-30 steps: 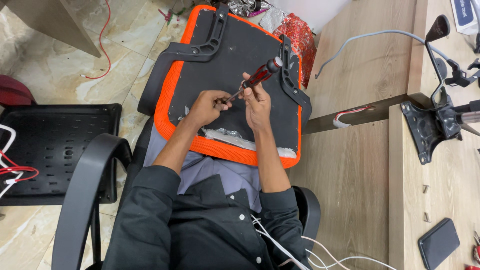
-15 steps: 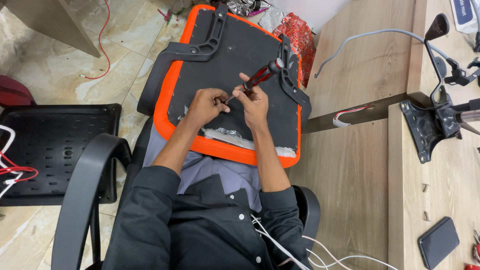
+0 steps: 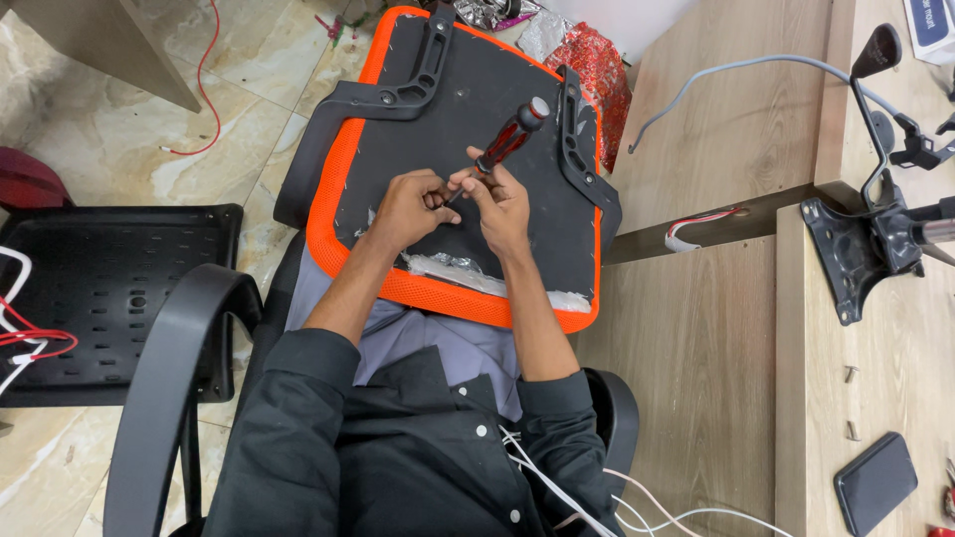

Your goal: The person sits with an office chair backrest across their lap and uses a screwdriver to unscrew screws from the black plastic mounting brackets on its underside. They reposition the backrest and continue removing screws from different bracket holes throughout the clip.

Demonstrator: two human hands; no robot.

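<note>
A: Reference landmark: the upturned chair seat, a black underside panel with an orange mesh border point(image 3: 453, 119), resting across the seated person's lap. State the position of each hand relative to it, left first.

B: Left hand point(image 3: 413, 207): over the lower middle of the panel, fingers curled and pinched inward at the tool tip. What lies under the fingertips is hidden.

A: And the tool?

B: The screwdriver with a red-and-black handle and thin metal shaft point(image 3: 505, 142) lies just right of the left hand. Its long axis runs diagonally: tip low, near the panel centre between the two hands; handle end raised, pointing toward the panel's far right corner and the black plastic armrest bracket point(image 3: 575, 149).

A: Right hand?

B: Right hand point(image 3: 500, 204): immediately right of the left hand, touching it, fingers closed around the lower shaft and handle base. It is the hand grasping the screwdriver; the upper handle projects free beyond the grip.
</note>
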